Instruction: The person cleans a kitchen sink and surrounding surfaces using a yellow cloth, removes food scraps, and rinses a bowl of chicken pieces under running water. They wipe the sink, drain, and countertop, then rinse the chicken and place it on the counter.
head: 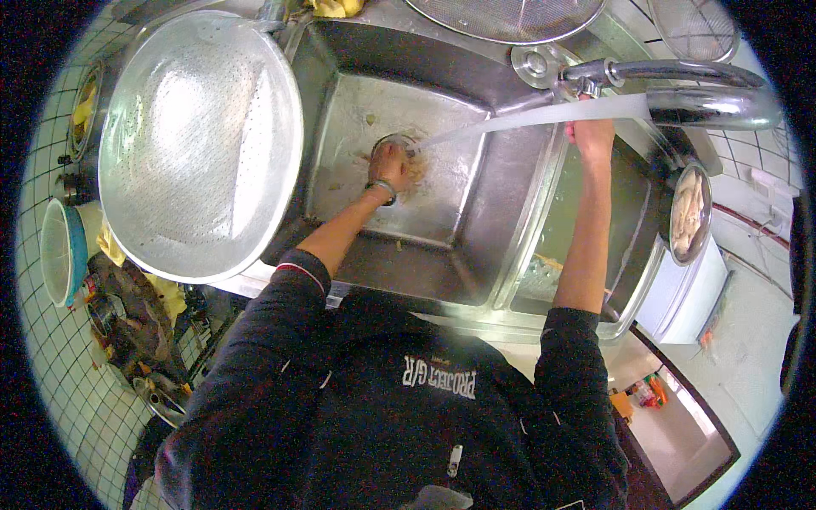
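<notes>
My left hand (389,167), with a bracelet at the wrist, reaches down to the drain (396,138) in the floor of a stainless steel sink basin (357,102). Its fingertips are hidden, so whether they hold anything is unclear. Brownish food scraps (417,169) lie beside the fingers. Water (548,119) streams from the spout of a chrome faucet (707,105) toward this hand. At the faucet's base, my right hand (591,134) is closed around the handle, which it mostly hides.
A large perforated metal colander (191,140) covers the left side. The right basin (574,191) holds cloudy water. A bowl of pale food pieces (690,217) stands at its far right. Mesh strainers (516,16) lie behind the sink. A blue basket (73,255) is at far left.
</notes>
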Demonstrator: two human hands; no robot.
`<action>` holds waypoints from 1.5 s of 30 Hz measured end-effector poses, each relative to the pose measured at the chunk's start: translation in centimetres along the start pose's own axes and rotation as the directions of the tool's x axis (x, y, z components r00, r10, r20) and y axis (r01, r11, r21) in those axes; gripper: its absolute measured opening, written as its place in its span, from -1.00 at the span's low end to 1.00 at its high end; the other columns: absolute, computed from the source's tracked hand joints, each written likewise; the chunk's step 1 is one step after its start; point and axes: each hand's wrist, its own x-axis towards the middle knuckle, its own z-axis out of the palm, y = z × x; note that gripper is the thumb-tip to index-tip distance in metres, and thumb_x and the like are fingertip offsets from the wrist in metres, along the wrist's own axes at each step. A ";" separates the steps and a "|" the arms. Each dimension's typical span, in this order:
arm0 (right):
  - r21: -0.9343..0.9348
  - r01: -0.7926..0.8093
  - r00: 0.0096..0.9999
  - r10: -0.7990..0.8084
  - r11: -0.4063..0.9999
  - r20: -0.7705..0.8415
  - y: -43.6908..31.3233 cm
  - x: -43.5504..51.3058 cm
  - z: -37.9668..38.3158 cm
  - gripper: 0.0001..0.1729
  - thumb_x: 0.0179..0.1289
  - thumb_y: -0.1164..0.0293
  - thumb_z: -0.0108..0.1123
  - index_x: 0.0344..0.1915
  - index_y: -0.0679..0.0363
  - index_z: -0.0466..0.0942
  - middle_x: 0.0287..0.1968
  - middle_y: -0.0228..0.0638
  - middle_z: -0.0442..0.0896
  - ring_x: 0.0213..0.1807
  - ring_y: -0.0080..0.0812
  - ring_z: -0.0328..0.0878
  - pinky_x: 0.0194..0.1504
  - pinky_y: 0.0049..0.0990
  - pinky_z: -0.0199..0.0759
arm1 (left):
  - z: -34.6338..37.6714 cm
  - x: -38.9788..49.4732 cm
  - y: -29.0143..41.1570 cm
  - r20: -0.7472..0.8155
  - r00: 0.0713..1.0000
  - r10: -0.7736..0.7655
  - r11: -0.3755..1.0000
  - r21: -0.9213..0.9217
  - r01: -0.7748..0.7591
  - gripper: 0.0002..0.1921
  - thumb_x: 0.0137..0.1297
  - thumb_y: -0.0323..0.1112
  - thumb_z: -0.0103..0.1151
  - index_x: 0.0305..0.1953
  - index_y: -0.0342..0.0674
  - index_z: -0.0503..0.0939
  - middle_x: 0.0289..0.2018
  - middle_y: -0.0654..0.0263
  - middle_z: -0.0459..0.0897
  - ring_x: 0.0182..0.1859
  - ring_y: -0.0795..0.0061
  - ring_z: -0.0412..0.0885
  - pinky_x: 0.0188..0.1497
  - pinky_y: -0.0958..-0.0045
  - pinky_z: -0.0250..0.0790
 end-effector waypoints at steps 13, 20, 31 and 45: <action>0.369 0.102 0.993 -0.116 0.924 0.015 -0.5 -5.4 2.8 -0.75 0.23 0.40 0.06 -0.11 0.25 0.47 -0.48 -0.46 0.49 -0.53 -0.66 0.40 -0.55 -0.66 0.31 | -2.0 -3.0 1.5 0.113 0.990 -0.084 0.996 -0.016 0.086 -0.14 -0.23 -0.17 0.43 0.15 -0.32 0.22 0.05 0.06 0.24 0.10 0.06 0.28 0.05 0.15 0.31; -0.094 0.376 0.918 -0.384 0.922 -0.097 6.8 -9.8 24.4 -0.52 0.07 0.41 0.16 0.05 0.20 0.39 0.08 -0.02 0.36 0.15 -0.08 0.26 0.16 -0.17 0.13 | -3.4 -0.1 -0.4 -0.248 0.965 0.086 0.985 0.165 -0.046 0.07 -0.21 0.01 0.41 0.32 -0.18 0.00 0.32 -0.01 -0.07 0.35 -0.12 -0.13 0.34 -0.04 -0.19; -0.068 0.494 0.867 -0.497 0.867 -0.030 11.0 -10.9 30.7 -0.49 0.07 0.32 0.16 0.05 0.23 0.39 0.10 -0.03 0.34 0.14 0.03 0.21 0.19 -0.09 0.05 | -1.4 -2.7 -1.8 -0.012 0.971 -0.241 0.951 -0.201 0.234 -0.27 -0.12 -0.22 0.33 0.12 -0.29 0.25 0.12 -0.05 0.24 0.17 -0.13 0.18 0.18 0.16 0.19; -0.105 0.811 0.581 -0.771 0.576 0.259 10.7 -13.4 30.9 -0.34 0.01 0.22 0.27 0.04 0.40 0.33 0.01 0.05 0.38 0.02 0.03 0.34 0.09 -0.19 0.24 | 2.0 -5.2 -9.2 0.258 0.902 -0.347 0.929 0.225 0.293 -0.72 0.14 -0.41 -0.02 -0.09 -0.14 0.50 -0.09 0.10 0.51 -0.12 0.10 0.55 -0.15 0.19 0.46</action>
